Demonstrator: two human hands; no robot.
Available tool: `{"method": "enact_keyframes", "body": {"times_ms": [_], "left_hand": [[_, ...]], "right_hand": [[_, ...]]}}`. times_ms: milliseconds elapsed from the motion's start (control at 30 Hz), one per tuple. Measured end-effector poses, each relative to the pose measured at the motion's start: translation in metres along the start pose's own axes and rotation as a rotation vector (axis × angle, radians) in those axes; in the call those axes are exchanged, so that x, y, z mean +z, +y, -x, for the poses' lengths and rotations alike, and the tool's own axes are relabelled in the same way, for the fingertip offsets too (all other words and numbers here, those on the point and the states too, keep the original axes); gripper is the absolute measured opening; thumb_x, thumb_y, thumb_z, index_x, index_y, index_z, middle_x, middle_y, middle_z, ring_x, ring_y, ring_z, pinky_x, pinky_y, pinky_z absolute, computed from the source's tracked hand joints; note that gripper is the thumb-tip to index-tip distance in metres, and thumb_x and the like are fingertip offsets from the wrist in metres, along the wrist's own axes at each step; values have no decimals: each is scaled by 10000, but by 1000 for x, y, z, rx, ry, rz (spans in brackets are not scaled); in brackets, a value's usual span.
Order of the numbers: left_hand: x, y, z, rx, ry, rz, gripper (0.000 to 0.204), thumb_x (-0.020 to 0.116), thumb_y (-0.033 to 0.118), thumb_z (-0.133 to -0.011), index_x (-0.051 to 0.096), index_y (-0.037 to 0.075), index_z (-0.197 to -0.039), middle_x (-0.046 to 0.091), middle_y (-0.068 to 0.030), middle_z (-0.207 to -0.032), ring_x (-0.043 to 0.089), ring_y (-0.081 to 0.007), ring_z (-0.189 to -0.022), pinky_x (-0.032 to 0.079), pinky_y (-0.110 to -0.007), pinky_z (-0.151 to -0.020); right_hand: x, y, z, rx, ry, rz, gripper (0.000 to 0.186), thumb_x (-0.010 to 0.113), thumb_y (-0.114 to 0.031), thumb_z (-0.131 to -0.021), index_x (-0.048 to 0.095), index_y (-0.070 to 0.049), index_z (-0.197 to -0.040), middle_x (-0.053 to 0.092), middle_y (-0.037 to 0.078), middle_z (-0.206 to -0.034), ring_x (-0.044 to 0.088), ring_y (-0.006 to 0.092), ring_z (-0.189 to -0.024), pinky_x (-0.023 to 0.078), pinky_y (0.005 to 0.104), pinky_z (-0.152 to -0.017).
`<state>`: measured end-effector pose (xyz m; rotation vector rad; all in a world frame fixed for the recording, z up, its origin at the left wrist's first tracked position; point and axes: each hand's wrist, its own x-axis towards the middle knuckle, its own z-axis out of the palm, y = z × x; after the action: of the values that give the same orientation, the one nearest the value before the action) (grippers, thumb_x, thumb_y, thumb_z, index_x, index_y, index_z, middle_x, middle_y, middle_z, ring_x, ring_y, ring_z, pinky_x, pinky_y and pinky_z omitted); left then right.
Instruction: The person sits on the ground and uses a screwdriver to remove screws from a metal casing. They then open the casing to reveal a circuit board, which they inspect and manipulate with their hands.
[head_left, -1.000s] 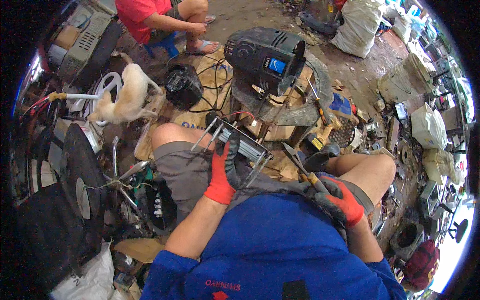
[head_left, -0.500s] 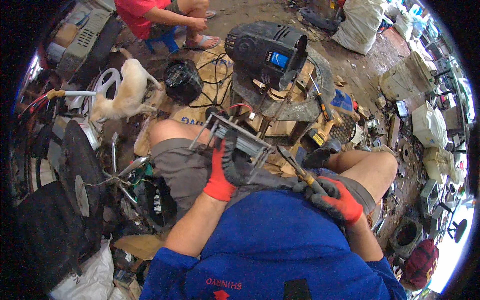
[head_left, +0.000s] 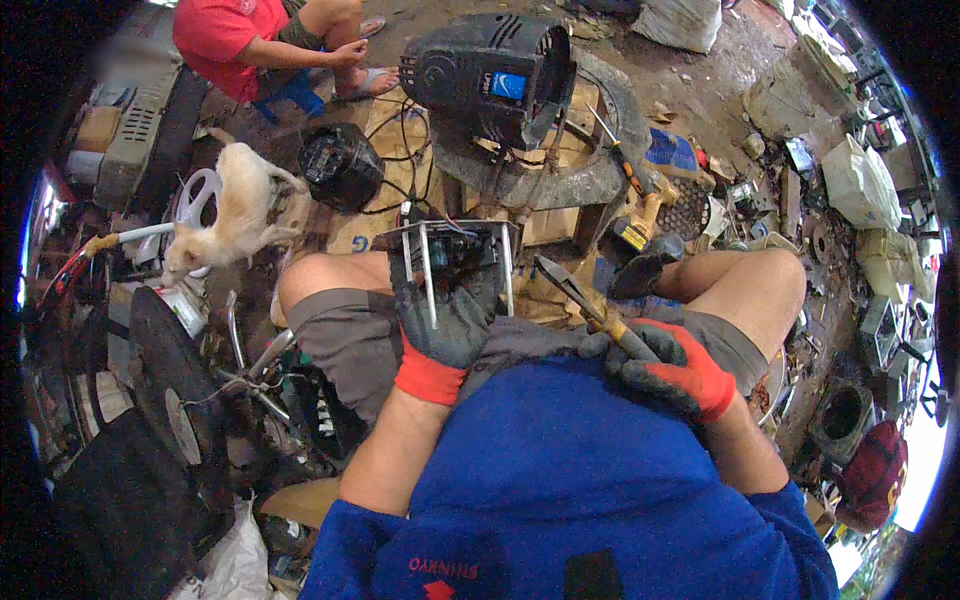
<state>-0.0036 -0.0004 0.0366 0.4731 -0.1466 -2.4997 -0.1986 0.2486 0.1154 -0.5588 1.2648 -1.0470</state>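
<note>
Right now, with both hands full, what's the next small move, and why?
I'd probably ease the long-jawed metal hand tool with yellow-brown grips leftward to the silver metal frame with long rods: the red-and-grey gloved right hand grips the tool, its tip appears apart from the frame, and the red-and-grey gloved left hand supports that frame.

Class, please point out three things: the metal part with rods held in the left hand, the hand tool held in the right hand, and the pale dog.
Metal part (head_left: pixel 429 275): head view, on its left rod.
Hand tool (head_left: pixel 599 315): head view, near its middle.
Pale dog (head_left: pixel 243 190): head view, on its body.
</note>
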Motion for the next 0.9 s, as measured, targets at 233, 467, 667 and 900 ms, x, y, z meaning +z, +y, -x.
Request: {"method": "enact_keyframes", "body": {"times_ms": [233, 467, 667, 900], "left_hand": [[5, -4, 0, -45, -38, 181, 629, 568, 417, -954, 495, 16, -1434, 532, -224, -1444, 532, -389, -1321, 424, -501, -1151], [-6, 6, 13, -71, -87, 139, 536, 552, 366, -990, 519, 70, -1436, 543, -181, -1446, 547, -357, -1308, 497, -512, -1070], [4, 14, 17, -107, -53, 207, 462, 560, 251, -964, 569, 35, -1372, 621, -171, -1359, 580, -351, -1273, 563, -491, -989], [8, 18, 25, -193, 60, 403, 678, 630, 216, -927, 333, 7, -1500, 584, -78, -1149, 636, -192, -984, 568, -402, -859]], "right_hand": [[-5, 19, -1, -82, -37, 38, 591, 694, -189, -893, 506, 0, -1420, 633, 75, -1304, 561, 148, -1198, 421, 327, -1070], [4, 14, -3, -141, -42, 32, 512, 705, -205, -904, 557, -15, -1355, 650, 63, -1242, 563, 140, -1155, 440, 332, -1040], [5, 16, -3, -137, 62, 164, 573, 721, -215, -883, 539, -5, -1384, 663, 68, -1224, 585, 161, -1137, 456, 341, -1021], [4, 25, -4, -201, 50, 186, 589, 732, -254, -894, 535, -21, -1398, 656, 98, -1273, 586, 192, -1184, 443, 359, -1053]]}}
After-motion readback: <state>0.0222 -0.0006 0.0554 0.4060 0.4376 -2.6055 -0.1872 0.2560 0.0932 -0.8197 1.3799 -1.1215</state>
